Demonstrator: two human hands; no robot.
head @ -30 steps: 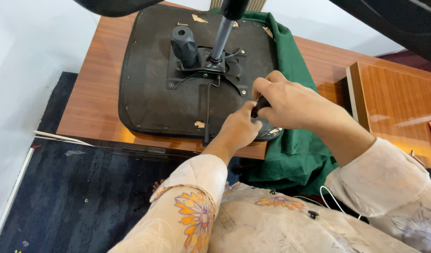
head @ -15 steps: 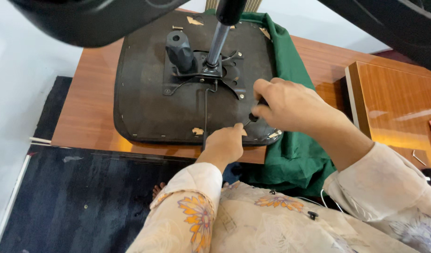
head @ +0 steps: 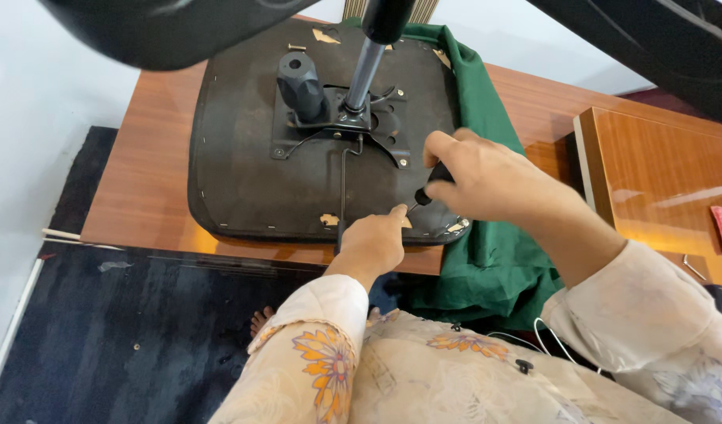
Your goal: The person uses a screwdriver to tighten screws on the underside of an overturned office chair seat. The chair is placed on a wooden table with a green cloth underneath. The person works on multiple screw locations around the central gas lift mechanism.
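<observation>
Right hand: the right hand [head: 487, 177] hovered over the near right part of the chair seat, its grip pressed together around the dark handle of a screwdriver [head: 432, 184], the tip pointing down toward the seat's near edge.
Left hand: the left hand [head: 374, 242] lay at the near edge of the seat, fingers curled; the forefinger reached up to the screwdriver tip, and whether the grip pinched a small part there could not be told.
Chair seat: the black chair seat [head: 243, 157] lay upside down on the table, its underside facing up, partly resting on the green cloth.
Mechanism: a black metal plate [head: 329, 126] was fixed at the middle of the seat, with a grey gas cylinder [head: 363, 67] rising from it and a thick black knob [head: 300, 82] just beside it on the left.
Lever: a thin black rod [head: 344, 188] ran from the plate to the near edge, beside the left hand.
Green cloth: the green cloth [head: 487, 267] spread under the seat's right side and hung over the table edge.
Table: the brown wooden table [head: 141, 188] carried the seat; a second wooden top [head: 652, 173] stood to the right.
Floor: a dark blue carpet [head: 125, 338] lay below.
</observation>
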